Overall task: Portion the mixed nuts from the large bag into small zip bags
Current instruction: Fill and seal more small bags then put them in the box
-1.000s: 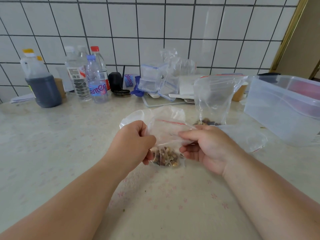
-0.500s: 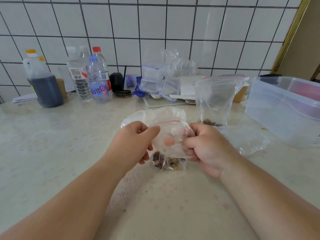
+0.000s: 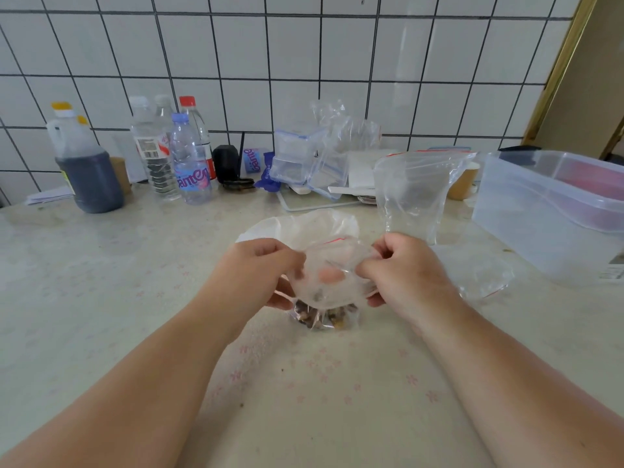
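Note:
A small clear zip bag with a red seal line hangs between my hands at the centre, a clump of mixed nuts in its bottom resting on the counter. My left hand pinches the bag's left top edge. My right hand pinches its right top edge, with a fingertip showing pink through the plastic. Behind and to the right stands the large clear bag, upright and open at the top; its bottom is hidden behind my right hand.
Another empty small zip bag lies right of my hands. A big clear plastic tub sits at the right. Along the tiled wall stand a dark-liquid jug, water bottles, small clear containers and a tray.
My hands have closed in on the small bag's top and folded it toward me; the right fingers have curled more tightly on the edge. The nuts stay at the bottom.

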`<state>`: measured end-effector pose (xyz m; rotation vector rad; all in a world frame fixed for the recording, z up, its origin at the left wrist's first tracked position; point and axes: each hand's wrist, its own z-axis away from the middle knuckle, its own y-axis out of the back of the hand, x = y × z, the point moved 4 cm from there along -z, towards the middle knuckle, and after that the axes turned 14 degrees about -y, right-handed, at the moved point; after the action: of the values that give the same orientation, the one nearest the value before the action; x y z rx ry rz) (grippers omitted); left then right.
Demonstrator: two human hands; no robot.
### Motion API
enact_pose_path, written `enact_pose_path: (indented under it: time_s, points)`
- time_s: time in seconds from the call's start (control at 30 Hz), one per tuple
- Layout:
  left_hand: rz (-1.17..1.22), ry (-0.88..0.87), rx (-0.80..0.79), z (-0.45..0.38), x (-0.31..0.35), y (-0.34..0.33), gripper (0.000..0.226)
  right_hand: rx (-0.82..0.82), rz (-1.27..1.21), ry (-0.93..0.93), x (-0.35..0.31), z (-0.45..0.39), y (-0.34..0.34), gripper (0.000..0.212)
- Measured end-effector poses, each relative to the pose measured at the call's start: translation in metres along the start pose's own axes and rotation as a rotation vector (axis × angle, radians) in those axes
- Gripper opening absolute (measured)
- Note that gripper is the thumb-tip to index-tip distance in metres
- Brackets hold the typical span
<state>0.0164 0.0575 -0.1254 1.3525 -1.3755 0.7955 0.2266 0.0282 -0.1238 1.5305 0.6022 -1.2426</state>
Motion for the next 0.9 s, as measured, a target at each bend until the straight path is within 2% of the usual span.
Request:
enact_pose_path:
  time_s: [0.1, 0.17, 0.27, 0.33, 0.4, 0.5, 0.63, 0.73, 0.9]
  points:
    - [0.353, 0.128, -0.137, 0.002, 0.004, -0.003, 0.018, -0.050, -0.050, -0.008, -0.003, 0.002, -0.001, 0.009]
    - [0.421, 0.138, -0.227, 0.004, 0.007, -0.005, 0.017, -0.052, -0.097, 0.007, -0.005, 0.004, 0.001, 0.013]
    - [0.316, 0.107, -0.237, 0.006, 0.010, -0.007, 0.013, -0.056, -0.115, 0.016, -0.009, 0.008, 0.001, 0.017]
    - [0.214, 0.076, -0.147, 0.003, 0.011, -0.004, 0.019, -0.111, -0.140, -0.011, -0.011, 0.009, 0.001, 0.021]
    - [0.028, 0.013, -0.028, 0.000, 0.012, 0.002, 0.030, -0.232, -0.193, -0.053, -0.014, 0.011, -0.001, 0.021]
    - [-0.279, -0.064, 0.076, -0.002, 0.019, 0.010, 0.030, -0.341, -0.208, -0.102, -0.020, 0.015, -0.001, 0.018]
    - [-0.528, -0.061, 0.120, -0.003, 0.028, 0.014, 0.026, -0.061, 0.121, -0.012, -0.026, 0.011, 0.014, 0.019]
    - [-0.582, -0.055, 0.080, -0.005, 0.037, 0.013, 0.019, 0.057, 0.354, 0.030, -0.036, 0.012, 0.021, 0.018]
    - [-0.426, -0.042, 0.017, -0.008, 0.064, 0.012, 0.005, -0.081, 0.179, -0.042, -0.060, 0.018, 0.028, 0.008]
